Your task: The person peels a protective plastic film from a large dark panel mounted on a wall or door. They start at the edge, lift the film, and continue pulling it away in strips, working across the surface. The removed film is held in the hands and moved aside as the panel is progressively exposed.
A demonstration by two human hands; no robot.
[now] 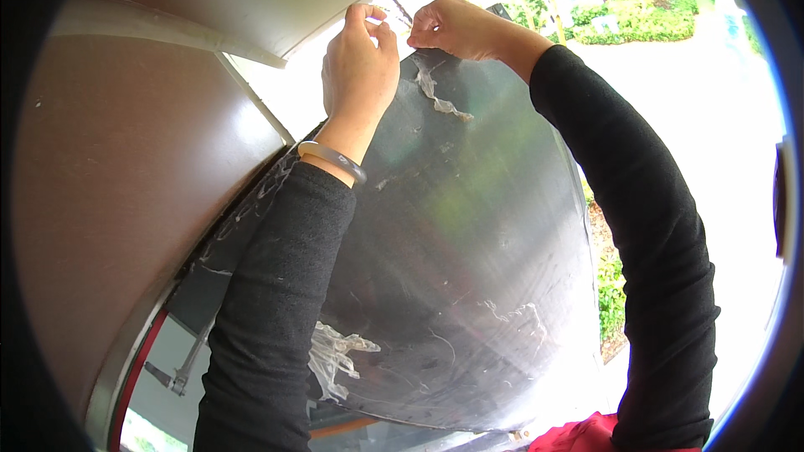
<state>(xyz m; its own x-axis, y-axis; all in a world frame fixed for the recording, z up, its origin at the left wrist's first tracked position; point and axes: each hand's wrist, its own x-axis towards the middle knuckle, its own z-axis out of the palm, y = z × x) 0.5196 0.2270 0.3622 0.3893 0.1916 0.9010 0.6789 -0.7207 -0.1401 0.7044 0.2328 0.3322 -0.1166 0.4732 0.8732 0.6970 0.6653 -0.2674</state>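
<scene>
My left hand (363,63), with a bangle (333,161) at its wrist, is raised with curled fingers at the upper left edge of a large dark glossy panel (452,213). Close beside it, my right hand (449,28) is at the panel's top corner, thumb and forefinger pinched together; whether either pinch holds something thin cannot be made out. A crumpled strip of clear film (440,97) clings to the panel just below my right hand. Another bunch of clear film (339,355) lies lower down, beside my left sleeve.
Brown glossy panels (138,138) stand along the left, with a pale metal edge (257,97) between them and the dark panel. A metal arm with a bracket (179,376) is at the lower left, near a red edge strip (139,364). Green shrubs (634,22) grow outside, upper right.
</scene>
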